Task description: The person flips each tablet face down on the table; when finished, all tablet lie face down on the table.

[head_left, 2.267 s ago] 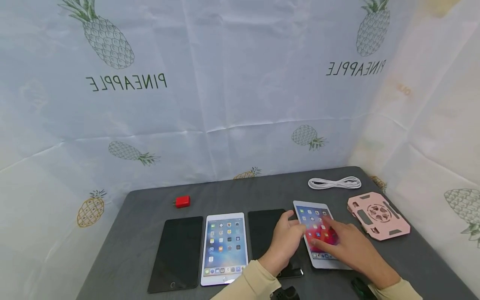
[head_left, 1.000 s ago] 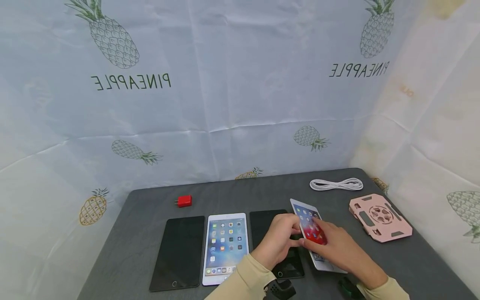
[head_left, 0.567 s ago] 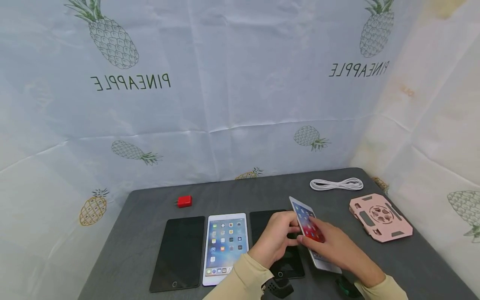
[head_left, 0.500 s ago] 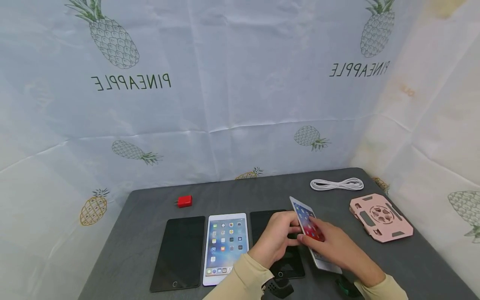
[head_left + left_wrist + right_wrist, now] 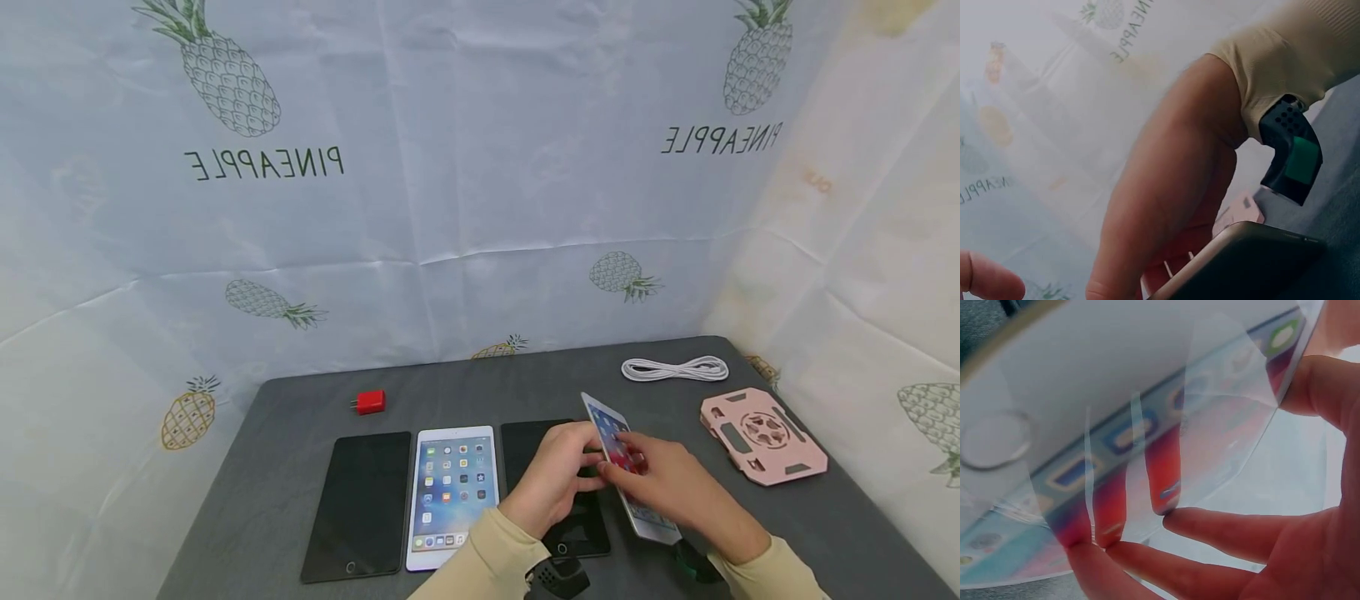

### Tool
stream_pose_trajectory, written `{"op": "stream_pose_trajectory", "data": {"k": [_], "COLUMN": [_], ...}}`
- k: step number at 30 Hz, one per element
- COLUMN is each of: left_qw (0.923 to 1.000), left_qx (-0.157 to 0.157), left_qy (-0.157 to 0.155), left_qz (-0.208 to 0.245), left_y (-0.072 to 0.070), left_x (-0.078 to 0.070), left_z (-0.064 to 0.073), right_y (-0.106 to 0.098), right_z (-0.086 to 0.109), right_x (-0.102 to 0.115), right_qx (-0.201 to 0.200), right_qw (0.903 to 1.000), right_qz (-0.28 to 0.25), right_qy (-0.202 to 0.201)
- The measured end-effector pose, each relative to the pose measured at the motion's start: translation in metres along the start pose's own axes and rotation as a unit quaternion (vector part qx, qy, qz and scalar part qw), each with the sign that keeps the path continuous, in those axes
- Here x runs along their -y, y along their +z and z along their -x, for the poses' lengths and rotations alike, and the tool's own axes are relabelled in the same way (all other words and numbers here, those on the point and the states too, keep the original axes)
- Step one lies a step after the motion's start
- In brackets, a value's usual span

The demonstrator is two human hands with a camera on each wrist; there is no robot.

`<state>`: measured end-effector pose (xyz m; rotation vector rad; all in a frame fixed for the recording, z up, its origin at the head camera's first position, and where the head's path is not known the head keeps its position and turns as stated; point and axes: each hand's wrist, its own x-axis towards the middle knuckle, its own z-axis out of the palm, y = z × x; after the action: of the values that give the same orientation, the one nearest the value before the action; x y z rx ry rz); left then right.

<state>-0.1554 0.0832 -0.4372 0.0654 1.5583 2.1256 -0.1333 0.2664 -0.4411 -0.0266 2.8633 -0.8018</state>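
In the head view a white tablet (image 5: 647,508) stands tilted, its left edge raised and its lit screen facing right. The left hand (image 5: 553,471) holds it at that raised edge; some of its fingertips are hidden there. In the left wrist view the tablet (image 5: 1254,262) shows a dark underside. The right hand (image 5: 671,479) comes over the screen from the right. In the right wrist view its fairly straight fingers (image 5: 1222,534) touch the glossy screen, which mirrors them, and its thumb is at the tablet's edge.
A second lit white tablet (image 5: 453,496) lies between two dark tablets (image 5: 360,500) (image 5: 577,533) on the grey table (image 5: 247,500). Behind them is a red charger plug (image 5: 370,402). A coiled white cable (image 5: 675,368) and a pink case (image 5: 765,435) lie at the right.
The white tablet has gone from lying nearly flat to tilted with its left edge up. The left hand has closed in on that edge. Lately the right hand has shifted slightly up the screen.
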Motion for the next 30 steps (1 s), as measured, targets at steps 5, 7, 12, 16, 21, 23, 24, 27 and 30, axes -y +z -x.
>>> {"op": "stream_pose_trajectory", "data": {"k": [5, 7, 12, 16, 21, 23, 24, 27, 30], "left_qw": [1.0000, 0.9999, 0.9999, 0.9998, 0.9999, 0.9999, 0.9998, 0.9997, 0.9997], "left_qx": [-0.002, -0.004, -0.011, -0.017, -0.006, 0.002, 0.004, 0.008, 0.004], "left_qy": [0.009, 0.011, 0.003, -0.003, 0.001, 0.007, 0.009, 0.012, 0.007], "left_qz": [-0.001, -0.002, -0.004, 0.003, 0.010, 0.013, 0.015, 0.021, 0.024], "left_y": [0.003, 0.004, 0.008, 0.010, 0.011, 0.013, 0.014, 0.020, 0.028], "left_x": [0.000, 0.002, 0.007, 0.009, 0.012, 0.013, 0.014, 0.016, 0.019], "left_z": [-0.003, -0.003, -0.004, -0.006, -0.009, -0.010, -0.010, -0.013, -0.017], "right_y": [-0.008, -0.010, -0.012, -0.011, -0.014, -0.016, -0.018, -0.023, -0.028], "right_z": [-0.001, -0.001, 0.003, 0.004, 0.005, 0.006, 0.006, 0.008, 0.010], "right_x": [-0.001, -0.002, -0.008, -0.009, -0.007, -0.006, -0.007, -0.007, -0.008], "right_qx": [0.014, 0.020, 0.021, 0.014, -0.002, -0.010, -0.014, -0.032, -0.051], "right_qw": [0.9991, 0.9979, 0.9950, 0.9943, 0.9944, 0.9947, 0.9951, 0.9961, 0.9961], "right_qz": [-0.038, -0.060, -0.097, -0.105, -0.103, -0.100, -0.096, -0.078, -0.065], "right_qy": [-0.013, -0.012, -0.013, -0.016, -0.021, -0.022, -0.023, -0.026, -0.033]}}
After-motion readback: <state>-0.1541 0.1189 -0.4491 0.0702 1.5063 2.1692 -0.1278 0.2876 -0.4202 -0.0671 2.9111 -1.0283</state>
